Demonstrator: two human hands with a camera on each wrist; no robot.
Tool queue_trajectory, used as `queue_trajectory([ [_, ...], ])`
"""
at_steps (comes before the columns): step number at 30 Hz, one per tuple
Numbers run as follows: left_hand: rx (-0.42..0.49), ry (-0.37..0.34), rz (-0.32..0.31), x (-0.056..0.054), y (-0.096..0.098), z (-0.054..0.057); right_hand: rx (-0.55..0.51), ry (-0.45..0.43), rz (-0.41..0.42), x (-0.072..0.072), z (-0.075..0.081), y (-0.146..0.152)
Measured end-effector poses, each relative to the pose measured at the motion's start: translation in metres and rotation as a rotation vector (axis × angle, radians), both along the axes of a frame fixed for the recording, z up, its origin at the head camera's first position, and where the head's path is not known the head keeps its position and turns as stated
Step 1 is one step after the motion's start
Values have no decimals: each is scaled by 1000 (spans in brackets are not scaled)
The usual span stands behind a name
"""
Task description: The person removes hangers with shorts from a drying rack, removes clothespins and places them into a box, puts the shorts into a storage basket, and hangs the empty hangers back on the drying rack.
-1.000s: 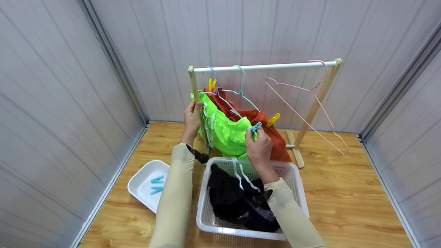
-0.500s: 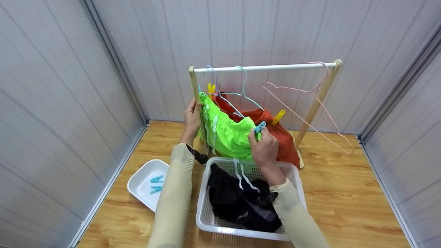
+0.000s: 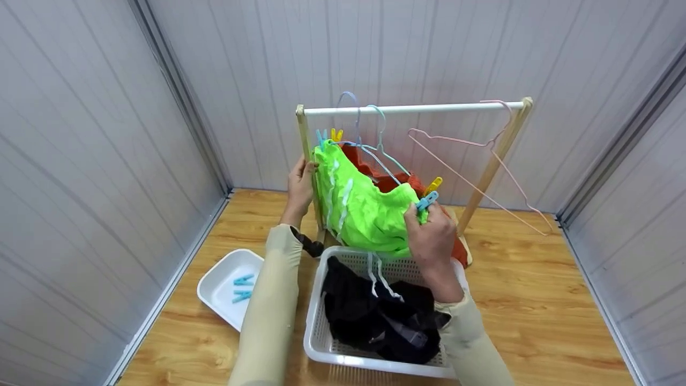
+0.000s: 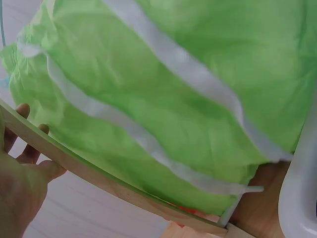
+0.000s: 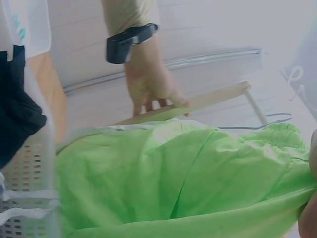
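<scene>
A bright green garment [image 3: 370, 209] with a gathered waist and white strips hangs on a lavender hanger [image 3: 358, 120], held by a blue clothespin [image 3: 321, 138] at its left end. My right hand [image 3: 433, 236] pinches the garment's right end, close to another blue clothespin [image 3: 427, 200]. With my left hand [image 3: 301, 185] I grip the left wooden post [image 4: 99, 171] of a small drying rack, thumb on one side and fingers on the other. The lavender hook stands a little above the rack's white bar [image 3: 423, 109]. Behind hangs an orange-red garment [image 3: 353, 158] on a mint hanger [image 3: 382, 128].
A white basket [image 3: 316, 327] with black clothing [image 3: 351, 305] stands in front of the rack. On the left, a white tray [image 3: 217, 273] holds blue clothespins [image 3: 243, 280]. From the bar's right end hangs a bare pink hanger [image 3: 461, 141]. Walls stand on three sides.
My right hand has moved right, bringing the green garment and lavender hanger with it; that hook has risen and slid right. The orange-red garment is now more covered. My left hand stays on the post.
</scene>
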State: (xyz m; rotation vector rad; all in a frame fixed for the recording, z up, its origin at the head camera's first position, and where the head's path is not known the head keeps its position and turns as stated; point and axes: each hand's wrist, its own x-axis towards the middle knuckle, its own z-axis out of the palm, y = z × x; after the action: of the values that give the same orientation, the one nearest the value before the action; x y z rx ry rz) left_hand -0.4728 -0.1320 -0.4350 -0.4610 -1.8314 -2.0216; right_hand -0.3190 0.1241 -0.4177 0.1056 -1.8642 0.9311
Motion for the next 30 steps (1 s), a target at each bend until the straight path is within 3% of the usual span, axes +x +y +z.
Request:
queue_trajectory([
  [9, 10, -14, 11, 1, -1, 3, -24, -8, 7, 22, 13, 18],
  [16, -17, -35, -17, 0, 8, 1, -18, -14, 20, 44, 23, 46],
  [21, -6, -2, -26, -3, 11, 3, -59, -10, 24, 59, 34, 65],
  [26, 43, 33, -46, -6, 13, 5, -78, 34, 29, 69, 44, 81],
  [30, 55, 17, -54, -11, 14, 1, -71, 76, 2, 72, 49, 94],
])
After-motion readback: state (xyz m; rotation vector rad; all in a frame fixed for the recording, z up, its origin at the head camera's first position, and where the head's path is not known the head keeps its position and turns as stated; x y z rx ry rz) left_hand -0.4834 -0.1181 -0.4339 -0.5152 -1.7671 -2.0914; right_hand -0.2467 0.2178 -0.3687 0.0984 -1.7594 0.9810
